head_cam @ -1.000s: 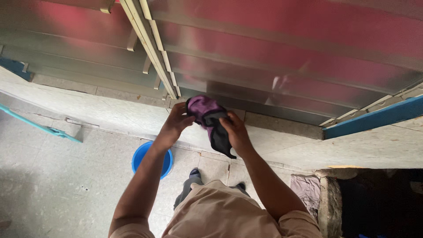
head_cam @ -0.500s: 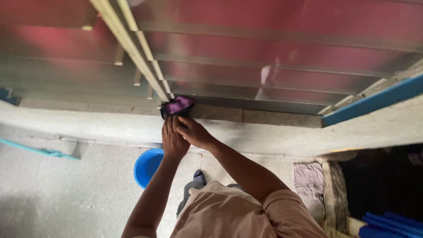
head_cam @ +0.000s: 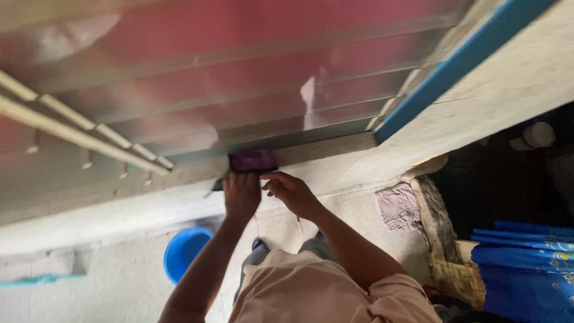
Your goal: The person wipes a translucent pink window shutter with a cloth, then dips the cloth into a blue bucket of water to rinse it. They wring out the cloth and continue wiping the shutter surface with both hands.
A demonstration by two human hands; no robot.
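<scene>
A purple and black cloth [head_cam: 253, 161] is pressed against the bottom edge of a ribbed metal shutter [head_cam: 239, 90], where it meets the concrete sill [head_cam: 335, 164]. My left hand [head_cam: 241, 194] lies flat on the cloth's near edge and holds it there. Just to its right, my right hand [head_cam: 291, 192] hovers above the sill with loosely curled fingers and nothing in it.
A blue bucket [head_cam: 181, 251] stands on the tiled floor below my left arm. A grey rag [head_cam: 399, 206] lies on the floor to the right. Blue fabric [head_cam: 526, 263] fills the lower right corner. A blue frame strip [head_cam: 454, 63] borders the shutter's right side.
Both hands carried the cloth from in front of me down to the shutter's base. The right hand has since come off it. The view has swung to the right.
</scene>
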